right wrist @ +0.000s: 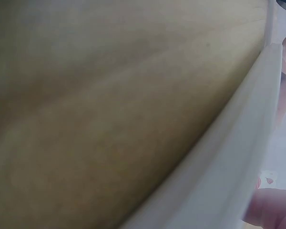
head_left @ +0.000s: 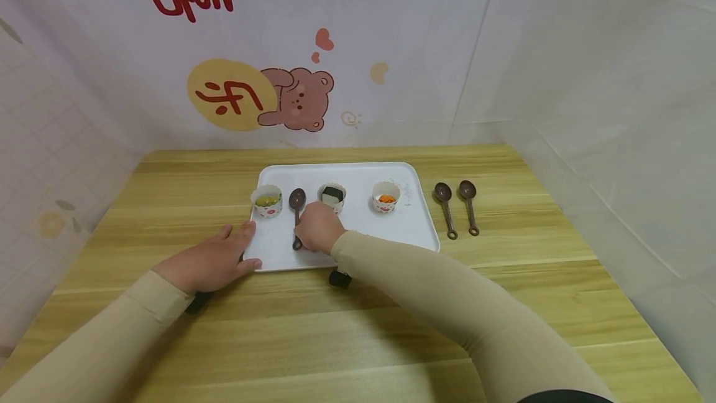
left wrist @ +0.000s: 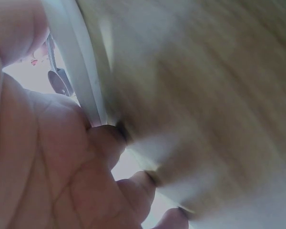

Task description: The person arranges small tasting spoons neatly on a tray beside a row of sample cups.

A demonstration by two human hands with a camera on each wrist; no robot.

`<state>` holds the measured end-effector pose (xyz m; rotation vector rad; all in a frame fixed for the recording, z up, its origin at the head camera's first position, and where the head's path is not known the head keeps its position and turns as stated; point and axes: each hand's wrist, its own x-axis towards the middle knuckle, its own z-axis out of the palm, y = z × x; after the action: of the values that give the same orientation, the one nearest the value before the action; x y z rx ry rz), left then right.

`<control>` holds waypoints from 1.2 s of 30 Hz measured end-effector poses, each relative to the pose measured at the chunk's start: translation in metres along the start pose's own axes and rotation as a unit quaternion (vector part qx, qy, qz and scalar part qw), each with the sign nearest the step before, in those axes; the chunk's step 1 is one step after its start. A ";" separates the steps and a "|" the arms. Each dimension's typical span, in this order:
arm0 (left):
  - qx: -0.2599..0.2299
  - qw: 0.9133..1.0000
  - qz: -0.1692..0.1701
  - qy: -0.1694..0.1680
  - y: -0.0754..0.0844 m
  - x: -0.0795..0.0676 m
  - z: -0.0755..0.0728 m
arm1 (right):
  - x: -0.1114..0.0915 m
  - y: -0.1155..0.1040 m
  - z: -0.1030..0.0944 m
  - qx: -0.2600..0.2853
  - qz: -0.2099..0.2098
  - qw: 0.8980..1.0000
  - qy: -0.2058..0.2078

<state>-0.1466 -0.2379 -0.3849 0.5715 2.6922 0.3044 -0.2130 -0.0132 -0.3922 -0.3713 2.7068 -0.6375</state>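
Observation:
On the white tray (head_left: 363,222) lies a brown spoon (head_left: 298,199), bowl pointing away from me. My right hand (head_left: 320,229) pinches its handle, covering part of it; the ringed end shows below the fingers. My left hand (head_left: 215,259) rests at the tray's left edge with fingers loosely extended, and the left wrist view shows its fingers against the tray rim (left wrist: 83,62). Beyond the hands stand three paper cups on the tray: one with yellow-green food (head_left: 267,201), one with black and white pieces (head_left: 332,196), and one with orange bits (head_left: 386,198).
Two more brown spoons, a nearer-left one (head_left: 445,207) and a farther-right one (head_left: 469,204), lie on the wooden table (head_left: 313,341) right of the tray. A printed cloth (head_left: 419,48) hangs behind the table and along both sides.

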 end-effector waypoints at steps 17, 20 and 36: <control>0.005 1.000 -0.001 0.000 0.001 0.002 0.001 | -0.001 0.003 0.001 -0.040 -0.008 0.999 0.017; 0.004 1.000 -0.001 0.000 0.002 0.002 0.001 | -0.002 0.004 0.001 -0.031 -0.007 0.999 0.018; -0.001 1.000 -0.002 0.001 0.000 0.001 0.001 | -0.013 0.001 -0.003 -0.010 -0.005 0.998 0.054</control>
<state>-0.1470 -0.2369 -0.3860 0.5644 2.6955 0.3065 -0.2026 -0.0073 -0.3864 -0.3667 2.8169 -0.6520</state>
